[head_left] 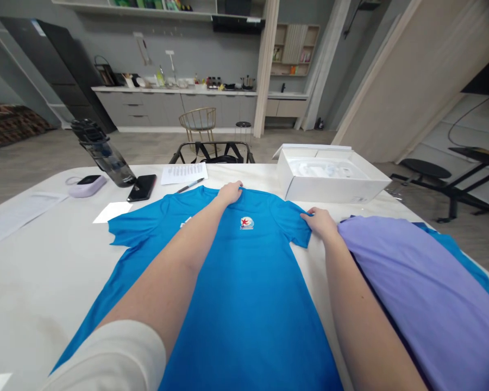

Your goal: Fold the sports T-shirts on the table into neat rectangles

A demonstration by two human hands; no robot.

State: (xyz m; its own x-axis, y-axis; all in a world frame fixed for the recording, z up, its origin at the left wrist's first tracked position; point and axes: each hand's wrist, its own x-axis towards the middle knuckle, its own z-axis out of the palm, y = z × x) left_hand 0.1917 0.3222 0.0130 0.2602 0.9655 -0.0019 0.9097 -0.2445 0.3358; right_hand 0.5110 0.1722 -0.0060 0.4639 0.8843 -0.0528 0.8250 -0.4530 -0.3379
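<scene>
A blue T-shirt (244,293) lies spread front side up, its collar toward the far edge of the white table (32,282). My left hand (230,193) is closed on the shirt's collar, near the middle of the neckline. At the end of the sleeve on the right, my right hand (321,221) pinches the hem between thumb and fingers. A small round logo (246,223) shows on the chest, and my left forearm partly covers a white print. The sleeve on the left lies loose with a wavy edge.
Purple cloth (415,282) lies at the right over other blue and dark cloth. An open white box (330,174) stands behind the right sleeve. Toward the back left are a bottle (106,155), a phone (142,188), a purple device (87,186), a pen (190,185) and papers (183,173).
</scene>
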